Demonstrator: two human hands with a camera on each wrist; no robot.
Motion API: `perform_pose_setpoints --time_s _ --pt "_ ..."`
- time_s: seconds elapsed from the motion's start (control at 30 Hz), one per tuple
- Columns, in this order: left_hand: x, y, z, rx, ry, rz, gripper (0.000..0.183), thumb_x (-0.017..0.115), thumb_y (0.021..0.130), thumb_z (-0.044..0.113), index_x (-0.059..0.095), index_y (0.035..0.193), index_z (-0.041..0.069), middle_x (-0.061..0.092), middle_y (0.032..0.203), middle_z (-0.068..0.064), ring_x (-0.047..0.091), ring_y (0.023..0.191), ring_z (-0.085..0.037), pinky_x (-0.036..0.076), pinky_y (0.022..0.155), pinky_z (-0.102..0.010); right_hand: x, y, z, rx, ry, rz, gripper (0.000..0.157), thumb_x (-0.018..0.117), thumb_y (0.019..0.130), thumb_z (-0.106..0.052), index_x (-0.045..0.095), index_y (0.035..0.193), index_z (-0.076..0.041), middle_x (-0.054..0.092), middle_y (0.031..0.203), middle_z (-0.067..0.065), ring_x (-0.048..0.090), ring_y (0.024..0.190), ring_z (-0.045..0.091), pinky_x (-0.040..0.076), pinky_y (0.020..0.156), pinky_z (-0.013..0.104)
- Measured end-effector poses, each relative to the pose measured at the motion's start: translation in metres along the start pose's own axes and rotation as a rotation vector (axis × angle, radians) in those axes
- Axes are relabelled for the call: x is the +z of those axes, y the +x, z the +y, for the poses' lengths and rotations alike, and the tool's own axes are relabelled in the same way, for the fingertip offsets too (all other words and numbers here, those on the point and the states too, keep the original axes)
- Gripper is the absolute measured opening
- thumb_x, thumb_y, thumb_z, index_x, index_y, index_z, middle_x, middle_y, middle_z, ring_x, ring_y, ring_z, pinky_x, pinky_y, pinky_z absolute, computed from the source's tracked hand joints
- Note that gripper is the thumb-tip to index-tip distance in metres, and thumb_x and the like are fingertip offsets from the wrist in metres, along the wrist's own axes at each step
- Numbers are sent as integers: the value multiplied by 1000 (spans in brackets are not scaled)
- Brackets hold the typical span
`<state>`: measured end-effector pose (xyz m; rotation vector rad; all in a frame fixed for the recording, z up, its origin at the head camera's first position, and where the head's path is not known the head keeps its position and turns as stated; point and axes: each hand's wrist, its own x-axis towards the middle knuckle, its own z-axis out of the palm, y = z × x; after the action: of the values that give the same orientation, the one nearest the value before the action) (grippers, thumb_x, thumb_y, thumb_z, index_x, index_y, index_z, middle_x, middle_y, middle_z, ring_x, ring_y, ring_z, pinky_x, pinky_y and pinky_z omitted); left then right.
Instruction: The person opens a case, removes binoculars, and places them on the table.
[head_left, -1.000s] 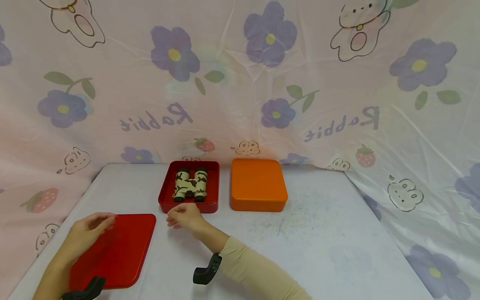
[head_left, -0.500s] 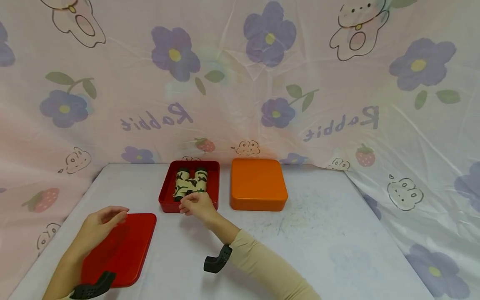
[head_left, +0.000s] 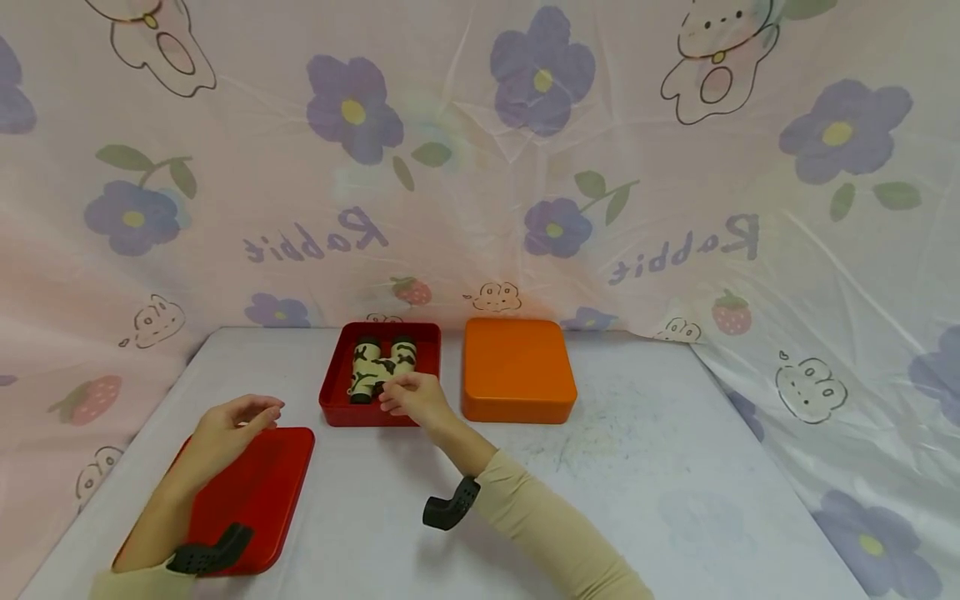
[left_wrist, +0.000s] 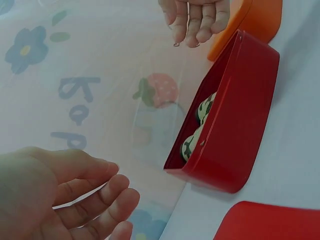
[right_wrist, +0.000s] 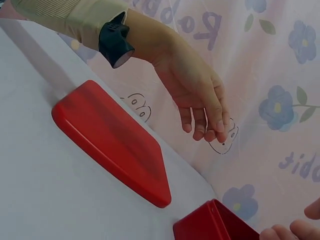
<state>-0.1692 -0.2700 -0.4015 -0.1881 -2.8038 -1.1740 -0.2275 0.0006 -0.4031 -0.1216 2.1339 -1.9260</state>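
Binoculars (head_left: 369, 371) in a cream and dark camouflage pattern lie inside a red open box (head_left: 352, 414) at the back of the table. My right hand (head_left: 422, 402) hovers over the box's front right corner, fingers loosely bent and holding nothing; it hides part of the binoculars. To the left, my left hand (head_left: 234, 429) is raised above a red lid (head_left: 258, 500) that lies flat on the table. Its fingers are relaxed with nothing between them, and in the right wrist view the left hand (right_wrist: 197, 92) is plainly apart from the lid.
An orange box (head_left: 517, 371), closed on top, stands just right of the red one. A patterned curtain (head_left: 465, 167) hangs behind the table (head_left: 637, 483). Each wrist wears a black camera mount, such as the right one (head_left: 452, 504).
Both hands have moved forward and to the right. My right hand has gone from the red box's front left to over its front right corner. The boxes, binoculars and lid stay put.
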Motion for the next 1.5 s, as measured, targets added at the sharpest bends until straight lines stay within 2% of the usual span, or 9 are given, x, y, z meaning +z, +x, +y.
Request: perform_pose_setpoints --time_s 0.13,0.23,0.6,0.73,0.83,0.9,1.07,1.27,1.5 --pt "4 6 7 14 3 -5 30 56 98 24 64 116 3 73 98 -10 55 78 14 51 67 -16 -7 5 -1 7 6 4 26 57 95 -12 64 110 8 71 104 25 72 84 24 60 85 36" --pt "5 12 12 2 -5 -28 31 54 99 25 63 119 3 71 105 -19 55 79 15 50 69 -17 -11 8 -3 19 -2 12 26 56 95 -12 64 110 8 71 104 24 71 81 19 60 85 35" --pt "12 28 21 41 -46 -34 32 52 100 23 61 121 1 71 106 -21 55 82 15 49 73 -15 -18 17 -9 23 -13 69 25 56 95 -11 64 111 6 71 107 24 70 101 36 60 86 33" --pt "20 34 26 40 -74 -38 33 50 100 22 59 123 -1 69 112 -22 67 95 -12 57 86 -29 -19 20 -9 24 -18 95 23 55 96 -11 64 111 5 70 108 23 69 102 36 59 87 34" --pt "25 39 28 31 -107 -47 34 48 101 21 58 125 -2 67 116 -24 64 106 -34 54 95 -49 -20 23 -8 26 -9 105 23 54 97 -11 62 112 5 69 109 23 69 102 36 58 91 39" --pt "29 42 29 25 -130 -51 35 47 101 21 57 125 -3 65 119 -25 61 110 -39 50 99 -55 -20 25 -7 29 1 108 25 54 97 -11 61 114 6 68 111 24 68 104 37 56 95 43" --pt "37 51 30 30 -143 -42 33 48 101 18 58 125 -2 64 122 -26 61 112 -39 50 100 -52 -22 29 -7 38 -10 120 30 53 97 -12 59 120 7 67 115 24 66 106 37 55 96 44" --pt "46 61 33 36 -151 -25 34 52 100 20 58 125 -2 63 125 -24 60 115 -38 57 92 -33 -23 35 -5 55 -3 149 27 55 96 -12 61 117 4 67 116 24 66 107 37 53 99 44" --pt "57 72 28 15 -163 18 33 52 99 16 57 125 -4 62 126 -26 59 118 -41 53 97 -49 -22 42 -1 110 33 179 32 54 98 -21 61 121 0 65 124 22 65 111 36 49 105 45"
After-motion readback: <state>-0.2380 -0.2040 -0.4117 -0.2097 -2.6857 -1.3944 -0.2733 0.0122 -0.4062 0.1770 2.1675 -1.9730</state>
